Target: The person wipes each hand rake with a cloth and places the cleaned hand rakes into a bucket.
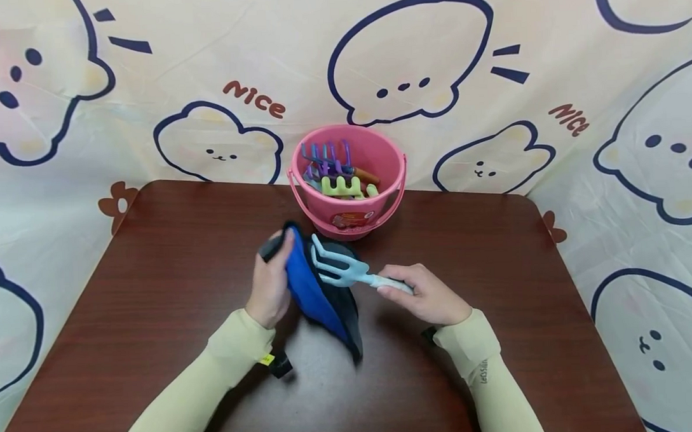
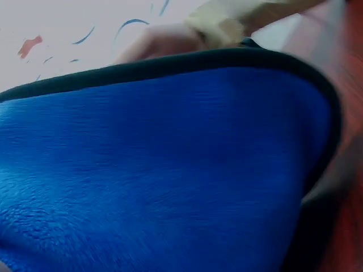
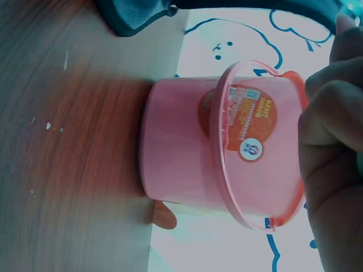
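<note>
My left hand point(image 1: 270, 283) grips a folded cloth point(image 1: 310, 295) by its upper edge, thumb over the fabric. The cloth is blue on one face and dark grey on the other, with black edging. Its blue face point(image 2: 170, 158) fills most of the left wrist view. In my right hand point(image 1: 427, 294) is the handle of a light blue hand fork point(image 1: 343, 271), held above the table. The fork's prongs point left and overlap the grey face of the cloth; whether they touch cannot be told. Curled fingers point(image 3: 334, 119) show in the right wrist view, most of the fork being out of frame.
A pink bucket point(image 1: 323, 212) with a handle stands at the table's back edge, just beyond the cloth. Inside it are purple and blue pronged tools point(image 1: 332, 159) and a green rake head point(image 1: 341, 189). The brown table point(image 1: 170, 260) meets a printed curtain point(image 1: 306, 52).
</note>
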Available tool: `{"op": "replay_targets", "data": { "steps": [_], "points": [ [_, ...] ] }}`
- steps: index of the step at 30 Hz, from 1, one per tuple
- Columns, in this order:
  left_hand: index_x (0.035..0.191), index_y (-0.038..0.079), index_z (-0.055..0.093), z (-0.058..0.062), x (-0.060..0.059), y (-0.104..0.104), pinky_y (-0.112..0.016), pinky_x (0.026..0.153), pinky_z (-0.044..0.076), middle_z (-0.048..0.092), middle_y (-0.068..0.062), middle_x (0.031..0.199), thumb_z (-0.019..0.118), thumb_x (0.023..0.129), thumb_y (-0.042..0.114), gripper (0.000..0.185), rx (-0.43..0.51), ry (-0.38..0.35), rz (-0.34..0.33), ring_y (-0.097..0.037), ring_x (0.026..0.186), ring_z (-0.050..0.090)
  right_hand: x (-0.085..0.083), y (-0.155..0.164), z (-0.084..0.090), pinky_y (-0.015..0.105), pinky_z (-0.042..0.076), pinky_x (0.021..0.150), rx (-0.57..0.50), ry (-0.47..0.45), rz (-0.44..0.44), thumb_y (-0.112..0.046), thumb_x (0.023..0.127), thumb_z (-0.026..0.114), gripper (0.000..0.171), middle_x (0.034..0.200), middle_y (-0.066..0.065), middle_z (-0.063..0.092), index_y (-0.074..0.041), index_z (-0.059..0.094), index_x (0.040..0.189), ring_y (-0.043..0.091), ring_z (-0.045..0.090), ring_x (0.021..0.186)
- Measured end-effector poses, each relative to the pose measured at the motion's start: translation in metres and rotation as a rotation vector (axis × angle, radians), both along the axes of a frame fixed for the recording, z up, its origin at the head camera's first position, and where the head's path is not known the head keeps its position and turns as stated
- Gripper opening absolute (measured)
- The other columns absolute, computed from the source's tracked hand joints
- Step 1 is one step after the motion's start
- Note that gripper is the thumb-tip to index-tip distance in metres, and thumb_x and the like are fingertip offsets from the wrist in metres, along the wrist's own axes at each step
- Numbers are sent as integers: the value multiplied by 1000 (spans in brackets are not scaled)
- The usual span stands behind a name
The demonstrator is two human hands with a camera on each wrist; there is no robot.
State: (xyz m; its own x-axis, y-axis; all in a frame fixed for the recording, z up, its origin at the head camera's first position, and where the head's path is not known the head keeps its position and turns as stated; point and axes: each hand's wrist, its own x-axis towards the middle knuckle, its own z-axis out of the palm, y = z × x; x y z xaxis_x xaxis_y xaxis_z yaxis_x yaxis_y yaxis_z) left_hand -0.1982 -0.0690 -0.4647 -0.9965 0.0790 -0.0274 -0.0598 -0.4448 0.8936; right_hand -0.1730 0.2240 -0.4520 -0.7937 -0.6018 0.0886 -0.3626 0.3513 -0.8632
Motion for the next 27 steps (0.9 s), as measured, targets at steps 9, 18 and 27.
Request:
{"op": "replay_targets", "data": {
  "steps": [9, 18, 27],
  "points": [
    [144, 26, 48, -8, 14, 6, -26, 109, 38, 50, 11, 141, 54, 107, 47, 43, 166, 23, -259, -9, 131, 43, 3, -6, -2, 28, 47, 53, -86, 29, -105, -13, 105, 59, 9, 74, 12, 56, -17, 67, 107, 20, 49, 59],
    [129, 8, 53, -9, 34, 38, -34, 112, 42, 60, -2, 128, 68, 95, -2, 39, -58, 76, -122, -22, 129, 51, 9, -36, -13, 27, 58, 66, 11, 21, -61, -11, 104, 58, 13, 82, -1, 67, -12, 66, 114, 10, 60, 69],
    [104, 17, 57, -4, 38, 37, -28, 98, 48, 61, 5, 104, 67, 92, -9, 31, 34, 86, 1, -15, 109, 56, 10, -37, -9, 29, 57, 64, 8, -3, -12, -13, 106, 57, 14, 81, 0, 65, -12, 66, 117, 18, 61, 69]
  ]
}}
